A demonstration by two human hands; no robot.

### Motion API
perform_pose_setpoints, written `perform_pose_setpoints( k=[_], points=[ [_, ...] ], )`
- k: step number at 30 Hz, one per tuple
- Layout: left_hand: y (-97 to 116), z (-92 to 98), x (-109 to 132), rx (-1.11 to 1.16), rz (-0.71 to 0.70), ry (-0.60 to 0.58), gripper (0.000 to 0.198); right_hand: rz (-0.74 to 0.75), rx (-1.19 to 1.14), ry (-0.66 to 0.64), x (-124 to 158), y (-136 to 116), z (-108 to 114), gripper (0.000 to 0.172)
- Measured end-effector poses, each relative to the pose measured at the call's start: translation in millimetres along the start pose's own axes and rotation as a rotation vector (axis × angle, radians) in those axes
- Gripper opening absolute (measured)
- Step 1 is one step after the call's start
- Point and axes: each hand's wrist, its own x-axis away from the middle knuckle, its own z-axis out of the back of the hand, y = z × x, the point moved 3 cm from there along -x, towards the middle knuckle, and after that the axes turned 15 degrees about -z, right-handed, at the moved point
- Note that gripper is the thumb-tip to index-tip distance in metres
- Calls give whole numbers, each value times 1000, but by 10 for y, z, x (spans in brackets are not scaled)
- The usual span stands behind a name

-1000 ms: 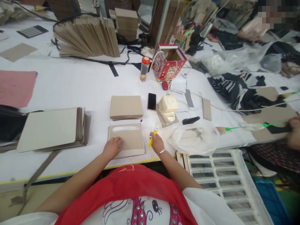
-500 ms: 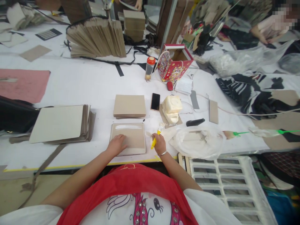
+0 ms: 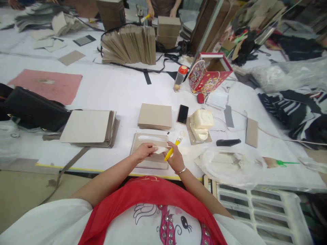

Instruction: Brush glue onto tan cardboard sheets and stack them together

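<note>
My left hand (image 3: 144, 152) pinches one end of a small whitish strip (image 3: 159, 149). The strip's other end is in the fingers of my right hand (image 3: 176, 160), which also grips a yellow-handled brush (image 3: 169, 153), bristles pointing away from me. Both hands are above a beige board (image 3: 153, 164) lying near the table edge. A white, wet-looking streak (image 3: 152, 138) runs along the board's far side. Just beyond it is a neat stack of beige boards (image 3: 155, 116). My hands and forearms cover part of the lower board.
A taller stack of boards (image 3: 85, 126) stands to the left, beside a black bag (image 3: 35, 107). Rightward are a phone (image 3: 183, 114), a cream-coloured block (image 3: 201, 119), a black-handled tool (image 3: 228, 142) and a plastic-lined container (image 3: 224, 161). A red patterned box (image 3: 211, 76) stands farther back. Someone's hands show across the table.
My left hand has lifted off the board and moved right to meet my right hand. Both now hold the whitish strip. The view has shifted left.
</note>
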Motion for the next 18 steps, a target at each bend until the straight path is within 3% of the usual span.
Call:
perform_pose_setpoints(
  k=[5,10,14,18],
  points=[
    [-45,435,68,-131,-61,212,36,-175,49,-149,-104,67,-122,25],
    [-113,865,11,-172,-95,299,35,-249,101,-119,-230,170,-195,24],
    [-234,1052,-162,-224,-117,358,26,-337,187,-72,-441,256,-305,28],
    [-294,1146,-338,-550,-149,490,22,-412,250,-28,-663,347,-445,31]
  ],
)
